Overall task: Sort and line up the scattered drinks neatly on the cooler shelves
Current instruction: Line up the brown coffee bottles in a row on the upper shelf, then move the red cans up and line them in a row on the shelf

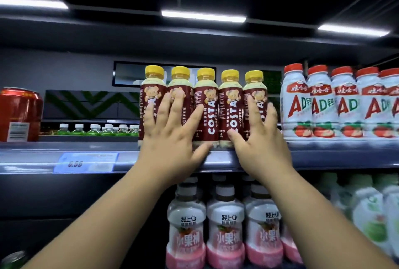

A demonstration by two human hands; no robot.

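Along the front edge of the upper shelf, the left grip and the right grip reach up side by side. Right of the right grip stand five white bottles with red caps, shoulder to shoulder, the last cut by the frame edge. Below both grips, under that shelf, three white-and-pink bottles stand in a front row, with a fourth partly seen to their right and more behind.

Under the grips themselves stand five brown coffee bottles with yellow caps, upright and touching in one row at the shelf's front edge. The left grip lies wide and flat, its straight fingers spread across the fronts of the first three bottles, thumb down at the shelf edge. The right grip lies just as wide, fingers pressed on the fifth bottle, thumb reaching toward the foot of the fourth.

Far left of the left grip stands one red can. Between it and that grip, one blue price tag sits on the shelf edge. Beyond, small green bottles with white caps are too blurred to count.
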